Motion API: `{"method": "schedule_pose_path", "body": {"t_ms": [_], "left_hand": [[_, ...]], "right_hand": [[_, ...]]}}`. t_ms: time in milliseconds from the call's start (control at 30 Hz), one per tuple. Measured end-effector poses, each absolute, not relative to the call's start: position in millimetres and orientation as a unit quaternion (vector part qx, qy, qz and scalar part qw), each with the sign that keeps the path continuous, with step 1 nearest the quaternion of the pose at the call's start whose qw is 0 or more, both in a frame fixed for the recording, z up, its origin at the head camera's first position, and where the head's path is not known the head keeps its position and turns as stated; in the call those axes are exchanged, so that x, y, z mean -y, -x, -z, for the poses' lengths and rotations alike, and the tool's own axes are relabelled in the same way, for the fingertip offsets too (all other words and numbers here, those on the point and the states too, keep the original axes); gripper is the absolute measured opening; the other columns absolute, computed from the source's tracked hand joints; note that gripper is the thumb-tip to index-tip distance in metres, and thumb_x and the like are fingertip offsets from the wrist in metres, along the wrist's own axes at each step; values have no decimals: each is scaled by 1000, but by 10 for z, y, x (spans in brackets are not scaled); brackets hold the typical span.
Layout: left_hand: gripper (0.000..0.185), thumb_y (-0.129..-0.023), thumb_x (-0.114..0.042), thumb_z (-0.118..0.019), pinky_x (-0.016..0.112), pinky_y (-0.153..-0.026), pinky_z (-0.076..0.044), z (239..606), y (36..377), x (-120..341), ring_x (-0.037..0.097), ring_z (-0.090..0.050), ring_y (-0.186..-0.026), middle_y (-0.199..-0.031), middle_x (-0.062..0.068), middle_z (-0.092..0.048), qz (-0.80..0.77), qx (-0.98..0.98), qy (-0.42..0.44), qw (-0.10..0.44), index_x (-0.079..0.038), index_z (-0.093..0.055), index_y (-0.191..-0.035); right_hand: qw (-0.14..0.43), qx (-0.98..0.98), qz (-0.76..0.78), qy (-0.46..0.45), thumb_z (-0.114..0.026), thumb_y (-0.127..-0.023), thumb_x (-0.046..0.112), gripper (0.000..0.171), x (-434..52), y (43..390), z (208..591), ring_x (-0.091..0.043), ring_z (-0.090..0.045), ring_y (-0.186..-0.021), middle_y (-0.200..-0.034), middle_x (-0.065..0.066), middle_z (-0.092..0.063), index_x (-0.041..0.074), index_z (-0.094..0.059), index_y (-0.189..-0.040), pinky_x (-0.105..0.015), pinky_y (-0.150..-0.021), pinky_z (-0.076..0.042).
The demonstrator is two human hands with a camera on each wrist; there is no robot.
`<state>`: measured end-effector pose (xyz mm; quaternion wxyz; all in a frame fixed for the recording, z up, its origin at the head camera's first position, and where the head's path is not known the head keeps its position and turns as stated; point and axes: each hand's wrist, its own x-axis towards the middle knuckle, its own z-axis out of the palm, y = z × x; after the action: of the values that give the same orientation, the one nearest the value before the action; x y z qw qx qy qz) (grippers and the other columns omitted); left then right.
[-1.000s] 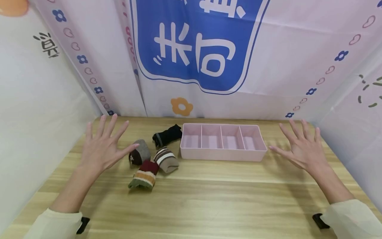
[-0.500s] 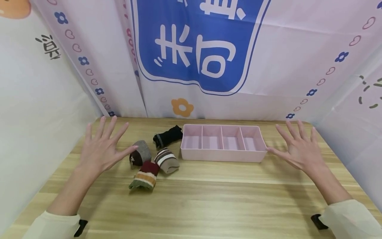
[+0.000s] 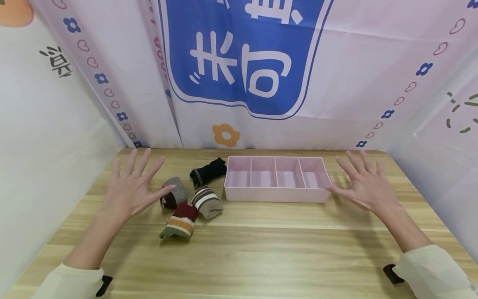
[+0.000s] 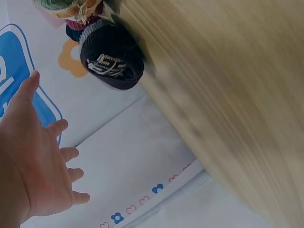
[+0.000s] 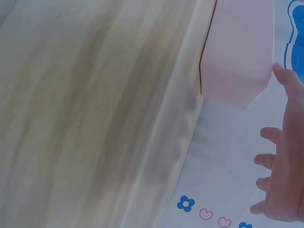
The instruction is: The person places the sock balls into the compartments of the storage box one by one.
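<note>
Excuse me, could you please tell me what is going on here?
Nothing is being gripped: a person's left hand and right hand are spread over a wooden table. Near the left hand lie a grey bundle, a black bundle, a brown-striped bundle and a red-and-green bundle, apparently rolled socks. All four are on the table, left of a pink box with four compartments. The right hand is at the box's right end; whether its thumb touches it is unclear.
</note>
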<state>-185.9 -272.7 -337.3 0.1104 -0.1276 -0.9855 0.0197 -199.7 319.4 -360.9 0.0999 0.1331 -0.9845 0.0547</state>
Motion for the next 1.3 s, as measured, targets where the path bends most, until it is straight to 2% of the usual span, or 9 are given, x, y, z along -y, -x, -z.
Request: {"method": "schedule_pose_path", "body": {"t_ms": [167, 300, 433, 700, 867, 1133, 1300], "left_hand": [[92, -95, -77, -44, 71, -119, 7, 3385, 1886, 2675, 47, 0, -156, -171, 21, -9, 0, 988, 125, 88, -18, -30, -164], [92, -96, -77, -44, 71, -119, 6, 3394, 1920, 2635, 48, -2, -156, -171, 21, -9, 0, 988, 129, 83, -18, -29, -165], [92, -95, -76, -46, 72, -119, 3, 3407, 1943, 2593, 48, -5, -156, -171, 21, -11, 4, 987, 137, 82, -18, -30, -165], [89, -97, -73, -48, 72, -120, -5, 3400, 1927, 2525, 49, -9, -155, -169, 24, -16, 14, 984, 160, 74, -16, -32, -163], [86, -98, -67, -52, 71, -120, -12, 3399, 1939, 2495, 50, -14, -154, -167, 26, -22, 33, 981, 179, 62, -12, -33, -163], [84, -99, -59, -59, 71, -116, -25, 3443, 1953, 2506, 52, -29, -148, -161, 29, -33, 89, 977, 191, 41, -9, -34, -162], [82, -100, -52, -63, 71, -113, -31, 3479, 1968, 2551, 52, -35, -144, -158, 29, -39, 137, 969, 202, 33, -4, -36, -160]], "right_hand": [[67, 981, -94, -155, -64, -90, 66, 97, -3104, 2077, 3565, -54, -13, -153, -165, -28, -26, 6, -34, -160, -79, -113, -14], [23, 971, -159, -176, -71, -88, 58, 104, -3050, 2158, 3544, -56, -21, -149, -164, -31, -26, -1, -27, -162, -74, -116, -19], [-6, 954, -232, -189, -80, -85, 49, 110, -3017, 2249, 3550, -55, -24, -148, -163, -34, -24, -7, -22, -161, -72, -117, -21], [-56, 927, -310, -203, -84, -84, 38, 112, -3011, 2389, 3588, -53, -40, -141, -159, -36, -32, -11, -17, -160, -70, -107, -40], [-83, 918, -330, -202, -84, -84, 35, 111, -3009, 2424, 3572, -55, -40, -140, -160, -36, -28, -10, -18, -160, -68, -108, -40], [-100, 904, -370, -188, -87, -82, 26, 109, -3032, 2463, 3651, -55, -38, -141, -157, -37, -33, -7, -18, -161, -64, -106, -45], [-111, 887, -406, -187, -86, -84, 21, 109, -3046, 2466, 3699, -59, -31, -143, -159, -38, -25, -5, -14, -161, -67, -110, -38]]}}
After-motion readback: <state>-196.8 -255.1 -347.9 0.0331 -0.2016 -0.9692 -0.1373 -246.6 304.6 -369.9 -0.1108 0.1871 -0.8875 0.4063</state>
